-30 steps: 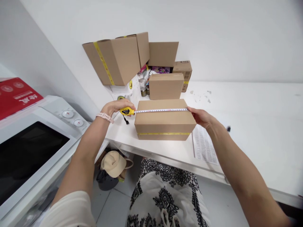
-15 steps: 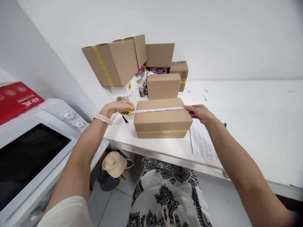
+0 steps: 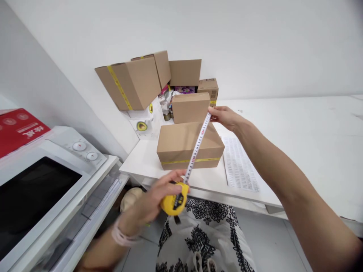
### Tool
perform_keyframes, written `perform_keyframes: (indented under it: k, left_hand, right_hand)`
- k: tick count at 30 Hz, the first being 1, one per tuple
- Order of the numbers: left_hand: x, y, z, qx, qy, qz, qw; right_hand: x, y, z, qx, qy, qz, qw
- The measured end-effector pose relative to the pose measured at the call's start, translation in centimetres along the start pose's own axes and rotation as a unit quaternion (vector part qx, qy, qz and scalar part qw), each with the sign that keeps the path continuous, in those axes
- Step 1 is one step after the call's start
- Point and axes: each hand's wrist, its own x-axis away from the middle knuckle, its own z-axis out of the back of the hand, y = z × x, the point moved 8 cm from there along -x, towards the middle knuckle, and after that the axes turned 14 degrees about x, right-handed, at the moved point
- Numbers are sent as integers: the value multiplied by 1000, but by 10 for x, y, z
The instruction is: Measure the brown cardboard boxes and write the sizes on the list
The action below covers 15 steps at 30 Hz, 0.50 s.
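Observation:
In my left hand (image 3: pixel 157 196), blurred by motion, is the yellow case of a tape measure (image 3: pixel 173 201), in front of the table's front edge. Its white blade runs out at a slant, up and to the right, above a brown cardboard box (image 3: pixel 178 139) with a yellow tape band. My right hand (image 3: pixel 225 117) pinches the blade's far end, above the box's back right corner. The box lies flat on the white table (image 3: pixel 147 162). Part of its top and front is hidden behind the blade.
A printed sheet (image 3: pixel 241 166) lies right of the box. Behind stand a smaller carton (image 3: pixel 190 108), a large taped carton (image 3: pixel 136 83) and a white box with avocado prints (image 3: pixel 146 126). On the left, a microwave (image 3: pixel 42 177) carries a red box (image 3: pixel 21 130).
My left hand has swung the tape case from the box's left side toward me and down. My right hand has moved up and back with the blade's end. The blade now slants.

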Motion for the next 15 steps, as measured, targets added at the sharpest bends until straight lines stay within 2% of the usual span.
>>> perform_keyframes:
  k: [1,3,7,10,15]
  left_hand:
    - [-1,-16,-7,62,-9,-15,998]
    - [-6,-35,-22,157,-30,-62,985]
    - [-24,-37,-42,201,-46,-128,970]
    - [-37,-30,-38,184,-25,-144,972]
    - [-45,-26,-24,187,10,-155,970]
  right_hand:
    - [-5,-3,-12,31,-19,0,999]
    - [-14,-8,-31,108,-40,-12,993]
    - [-23,-22,-50,240,-56,-42,968]
    - [-13,-28,-57,264,-52,-46,962]
    - [17,-17,-65,183,-53,-25,981]
